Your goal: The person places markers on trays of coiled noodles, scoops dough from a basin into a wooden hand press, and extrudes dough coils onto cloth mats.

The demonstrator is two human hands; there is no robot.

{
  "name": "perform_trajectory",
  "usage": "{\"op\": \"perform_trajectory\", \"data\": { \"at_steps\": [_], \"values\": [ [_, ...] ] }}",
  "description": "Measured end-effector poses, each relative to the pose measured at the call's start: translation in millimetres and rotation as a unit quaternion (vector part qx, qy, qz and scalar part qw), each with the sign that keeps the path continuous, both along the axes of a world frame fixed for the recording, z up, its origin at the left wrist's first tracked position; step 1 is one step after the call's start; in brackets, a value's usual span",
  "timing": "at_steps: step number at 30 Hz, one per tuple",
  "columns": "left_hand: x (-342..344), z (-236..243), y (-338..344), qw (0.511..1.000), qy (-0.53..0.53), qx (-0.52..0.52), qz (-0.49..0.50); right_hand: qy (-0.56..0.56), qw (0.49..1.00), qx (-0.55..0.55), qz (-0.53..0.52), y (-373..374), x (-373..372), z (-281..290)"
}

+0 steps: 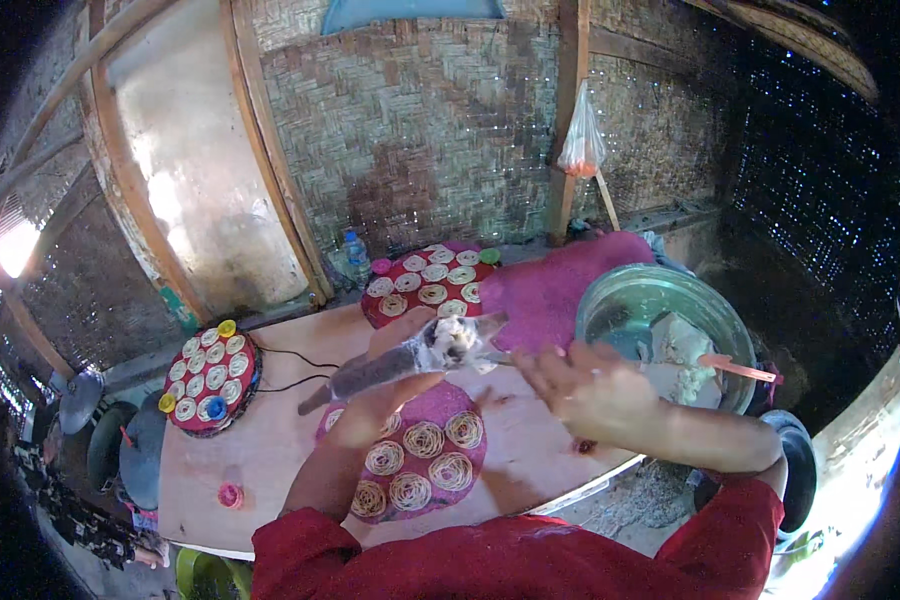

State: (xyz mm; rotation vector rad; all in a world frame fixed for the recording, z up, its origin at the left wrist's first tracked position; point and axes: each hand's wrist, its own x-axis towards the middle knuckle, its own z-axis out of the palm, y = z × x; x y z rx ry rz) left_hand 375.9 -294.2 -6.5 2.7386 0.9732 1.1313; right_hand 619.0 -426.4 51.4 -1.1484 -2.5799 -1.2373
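My left hand is wrapped around a long grey press-like tool, tilted over the table. Pale dough fills the opening at its upper right end. My right hand is closed on a thin utensil, whose tip lies against the dough at that opening; its exact kind is hard to make out. Beneath the tool lies a round pink mat bearing several coiled noodle-like rings, partly hidden by my left arm. Right of my right hand, a green translucent basin holds a mass of dough and an orange-handled utensil.
More coiled rings cover a round red mat at the back and another stack at left. A purple cloth lies beside the basin. On the table stands a small pink cup. A bottle stands by the wall.
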Motion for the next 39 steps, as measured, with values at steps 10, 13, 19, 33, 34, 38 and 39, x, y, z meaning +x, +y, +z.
{"op": "perform_trajectory", "data": {
  "at_steps": [10,13,19,33,34,38,39],
  "values": [
    [-4.6,-1.5,0.8,0.994,-0.076,0.059,0.049,0.082,0.996,-0.024,-0.014,0.9,-11.4,56.6],
    [11.2,2.8,-6.9,0.994,-0.095,0.04,0.031,0.107,0.992,-0.058,0.024,9.6,-17.6,33.8],
    [-28.5,-21.4,25.4,0.984,0.018,0.096,0.147,0.129,0.989,-0.074,-0.002,-0.2,-7.6,17.7],
    [-13.8,-11.0,34.2,0.978,-0.08,0.15,0.122,0.633,0.721,-0.259,0.117,28.8,-33.3,-84.9],
    [-7.4,-2.5,21.4,0.975,-0.068,0.141,0.156,0.653,0.711,-0.254,0.051,28.7,-26.4,-86.4],
    [14.1,-6.0,24.6,0.973,-0.072,0.127,0.177,0.638,0.723,-0.266,0.019,18.2,-35.6,-95.8],
    [13.8,-5.6,30.8,0.976,-0.07,0.143,0.147,0.669,0.7,-0.23,0.101,16.9,-41.9,-99.3]
  ]
}}
